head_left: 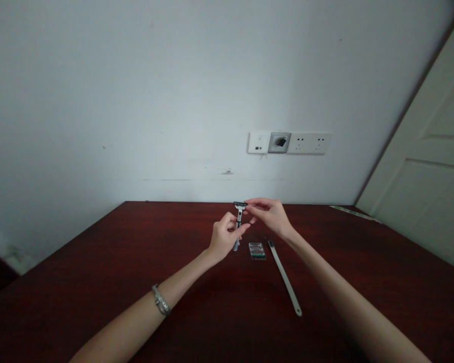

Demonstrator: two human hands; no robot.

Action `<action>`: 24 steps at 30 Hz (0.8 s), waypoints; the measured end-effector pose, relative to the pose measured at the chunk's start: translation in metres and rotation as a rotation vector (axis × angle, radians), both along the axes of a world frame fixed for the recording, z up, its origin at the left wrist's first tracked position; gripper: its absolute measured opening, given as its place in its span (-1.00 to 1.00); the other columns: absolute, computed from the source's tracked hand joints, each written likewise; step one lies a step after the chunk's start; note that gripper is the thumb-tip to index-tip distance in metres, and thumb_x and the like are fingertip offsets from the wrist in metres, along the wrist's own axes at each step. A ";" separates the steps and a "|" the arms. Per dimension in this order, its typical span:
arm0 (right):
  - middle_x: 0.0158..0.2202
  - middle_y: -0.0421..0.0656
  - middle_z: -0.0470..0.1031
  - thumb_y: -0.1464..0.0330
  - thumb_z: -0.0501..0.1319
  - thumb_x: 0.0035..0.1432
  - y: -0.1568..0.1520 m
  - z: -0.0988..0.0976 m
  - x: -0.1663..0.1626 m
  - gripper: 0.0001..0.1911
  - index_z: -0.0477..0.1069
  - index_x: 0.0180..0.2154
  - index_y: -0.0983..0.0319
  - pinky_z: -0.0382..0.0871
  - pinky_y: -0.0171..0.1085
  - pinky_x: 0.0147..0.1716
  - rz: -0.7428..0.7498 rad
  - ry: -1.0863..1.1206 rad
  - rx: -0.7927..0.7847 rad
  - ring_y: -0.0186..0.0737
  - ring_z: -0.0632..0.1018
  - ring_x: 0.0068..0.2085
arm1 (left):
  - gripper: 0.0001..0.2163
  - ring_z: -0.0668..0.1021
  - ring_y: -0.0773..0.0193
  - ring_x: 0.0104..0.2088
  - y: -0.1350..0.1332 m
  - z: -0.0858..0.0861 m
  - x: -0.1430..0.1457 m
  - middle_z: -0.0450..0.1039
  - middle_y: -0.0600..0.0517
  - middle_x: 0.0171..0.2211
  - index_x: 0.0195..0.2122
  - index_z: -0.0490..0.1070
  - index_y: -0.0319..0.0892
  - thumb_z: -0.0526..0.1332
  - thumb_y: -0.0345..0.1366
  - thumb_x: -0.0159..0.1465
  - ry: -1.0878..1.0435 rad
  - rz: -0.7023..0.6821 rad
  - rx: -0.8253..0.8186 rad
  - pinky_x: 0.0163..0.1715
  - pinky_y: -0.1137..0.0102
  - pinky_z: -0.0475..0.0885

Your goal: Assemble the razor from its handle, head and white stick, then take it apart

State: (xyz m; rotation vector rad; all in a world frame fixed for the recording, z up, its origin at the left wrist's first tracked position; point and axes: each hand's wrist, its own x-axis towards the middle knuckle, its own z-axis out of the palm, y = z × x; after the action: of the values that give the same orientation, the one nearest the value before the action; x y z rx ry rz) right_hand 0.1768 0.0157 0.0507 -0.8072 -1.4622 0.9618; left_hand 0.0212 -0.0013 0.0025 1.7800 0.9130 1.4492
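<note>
My left hand (pixel 224 238) is closed round the handle of a silver razor (pixel 238 220), holding it upright above the dark red table (pixel 98 282). My right hand (pixel 269 214) pinches the razor's head at the top with thumb and fingertips. A bracelet (pixel 161 300) sits on my left wrist. Just below the hands, a small clear cartridge case with green trim (pixel 257 250) lies on the table. Beside the case lies a long, thin grey-white tool (pixel 285 277), pointing toward me.
A white wall stands behind the table with a row of sockets and a switch (pixel 289 143). A pale door (pixel 427 166) stands at the right. A thin strip (pixel 353 213) lies near the table's far right corner.
</note>
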 end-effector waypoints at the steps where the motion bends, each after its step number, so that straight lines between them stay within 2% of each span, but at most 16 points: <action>1: -0.48 -0.12 0.56 0.30 0.35 -0.15 0.000 0.000 -0.001 -0.74 0.51 -0.36 0.31 0.49 -0.33 -0.58 0.005 0.000 -0.002 -0.17 0.58 -0.39 | -0.71 0.41 0.44 -0.73 0.000 0.000 0.000 0.33 0.18 -0.70 -0.44 0.19 -0.18 0.26 -0.12 0.10 -0.004 -0.001 -0.006 -0.76 0.59 0.29; 17: -0.48 -0.13 0.56 0.28 0.33 -0.13 -0.004 0.003 -0.006 -0.74 0.52 -0.36 0.28 0.50 -0.30 -0.54 0.020 -0.018 -0.001 -0.18 0.58 -0.40 | -0.70 0.41 0.42 -0.75 -0.003 0.002 0.003 0.35 0.18 -0.71 -0.46 0.14 -0.17 0.24 -0.11 0.12 -0.051 -0.038 -0.067 -0.79 0.59 0.27; 24: -0.49 -0.14 0.56 0.28 0.34 -0.14 -0.008 0.008 -0.006 -0.75 0.51 -0.37 0.29 0.49 -0.30 -0.54 0.009 -0.024 -0.001 -0.25 0.55 -0.48 | -0.71 0.40 0.42 -0.77 -0.004 0.003 0.003 0.34 0.18 -0.71 -0.46 0.14 -0.17 0.22 -0.11 0.13 -0.059 -0.028 -0.073 -0.80 0.58 0.28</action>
State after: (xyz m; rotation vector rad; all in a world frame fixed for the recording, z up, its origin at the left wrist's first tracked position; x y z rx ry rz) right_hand 0.1708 0.0079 0.0586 -0.8162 -1.4874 0.9623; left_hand 0.0238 -0.0049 0.0057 1.6823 0.8957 1.4248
